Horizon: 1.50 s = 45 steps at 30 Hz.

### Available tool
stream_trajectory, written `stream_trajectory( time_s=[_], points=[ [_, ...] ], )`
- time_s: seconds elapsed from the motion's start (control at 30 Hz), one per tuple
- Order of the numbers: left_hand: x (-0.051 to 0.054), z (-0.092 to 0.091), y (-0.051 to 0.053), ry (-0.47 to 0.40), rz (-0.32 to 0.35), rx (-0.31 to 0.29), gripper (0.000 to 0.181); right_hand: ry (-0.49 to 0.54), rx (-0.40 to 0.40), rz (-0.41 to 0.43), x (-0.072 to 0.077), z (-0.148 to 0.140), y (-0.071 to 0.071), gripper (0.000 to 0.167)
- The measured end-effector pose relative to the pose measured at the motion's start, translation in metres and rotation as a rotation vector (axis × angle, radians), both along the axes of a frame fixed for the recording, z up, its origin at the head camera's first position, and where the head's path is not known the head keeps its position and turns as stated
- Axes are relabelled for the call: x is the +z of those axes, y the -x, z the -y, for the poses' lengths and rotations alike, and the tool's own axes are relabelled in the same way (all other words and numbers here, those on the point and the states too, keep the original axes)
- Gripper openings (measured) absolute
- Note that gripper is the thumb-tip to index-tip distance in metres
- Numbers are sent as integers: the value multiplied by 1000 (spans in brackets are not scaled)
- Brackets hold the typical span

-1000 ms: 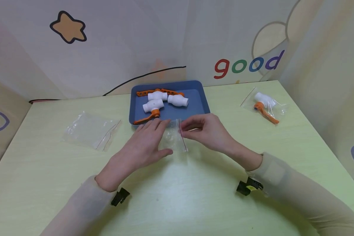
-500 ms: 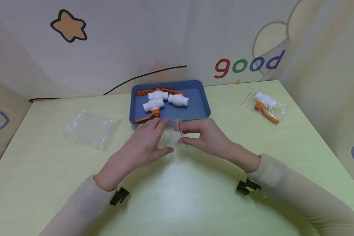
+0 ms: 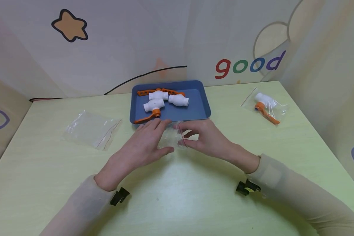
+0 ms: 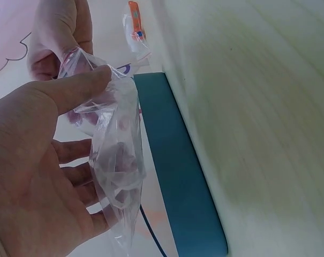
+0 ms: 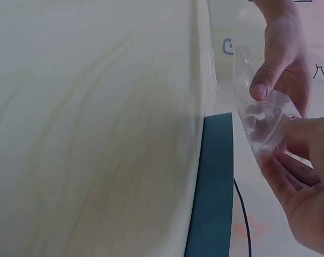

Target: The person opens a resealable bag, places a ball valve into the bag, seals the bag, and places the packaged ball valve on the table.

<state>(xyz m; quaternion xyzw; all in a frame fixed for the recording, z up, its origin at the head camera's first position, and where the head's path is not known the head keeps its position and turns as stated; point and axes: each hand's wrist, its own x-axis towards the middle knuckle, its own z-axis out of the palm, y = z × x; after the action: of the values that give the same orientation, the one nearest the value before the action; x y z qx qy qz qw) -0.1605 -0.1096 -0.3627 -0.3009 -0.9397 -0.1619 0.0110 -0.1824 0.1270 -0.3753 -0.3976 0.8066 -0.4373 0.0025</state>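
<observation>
Pale green table (image 3: 165,203) stands before a cloth wall (image 3: 121,36) printed with a star and the word "good". Near its middle, in front of the tray, the small clear bag (image 3: 168,137) is between the two hands. The left hand (image 3: 137,144) holds the bag with thumb on one side and fingers on the other. The right hand (image 3: 210,137) grips it at the red-lined mouth, thumb and forefinger spaced apart; whether the fingertips are inside, I cannot tell.

I judge that the step in hand is to open this mouth, and the next move calls for keeping it wide while the left hand steadies the film.

Just behind is the blue tray (image 3: 191,113), with white valve bodies (image 3: 178,100), orange handles (image 3: 172,91) and one valve with its handle fitted (image 3: 153,105). Left hand covers a near corner of it, so it may stand in the way. At left lies a flat bag (image 3: 88,131); far right, a bagged valve (image 3: 265,105).
</observation>
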Motion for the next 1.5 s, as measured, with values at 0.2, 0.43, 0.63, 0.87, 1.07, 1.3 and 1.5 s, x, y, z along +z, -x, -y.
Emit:
stream_trajectory(
  time_s=[0.2,0.43,0.63,0.87,1.07,1.3,1.5],
  points=[
    [0,1,1,-6,47,17,84,-15,-26,26,2,-1,0,52],
    [-1,11,3,-11,93,25,95,-21,-55,56,5,-7,2,58],
    [-2,18,7,-27,164,33,96,-16,-48,57,5,-10,2,61],
    [-1,25,8,-20,190,45,96,-1,-38,36,5,-10,3,60],
    [-1,30,7,-55,183,42,105,-1,-37,18,6,-11,5,61],
    [2,25,5,-101,117,-2,101,15,-21,-41,6,-9,5,59],
    [2,23,5,-132,76,-35,87,31,-13,-86,6,-6,6,57]
  ],
)
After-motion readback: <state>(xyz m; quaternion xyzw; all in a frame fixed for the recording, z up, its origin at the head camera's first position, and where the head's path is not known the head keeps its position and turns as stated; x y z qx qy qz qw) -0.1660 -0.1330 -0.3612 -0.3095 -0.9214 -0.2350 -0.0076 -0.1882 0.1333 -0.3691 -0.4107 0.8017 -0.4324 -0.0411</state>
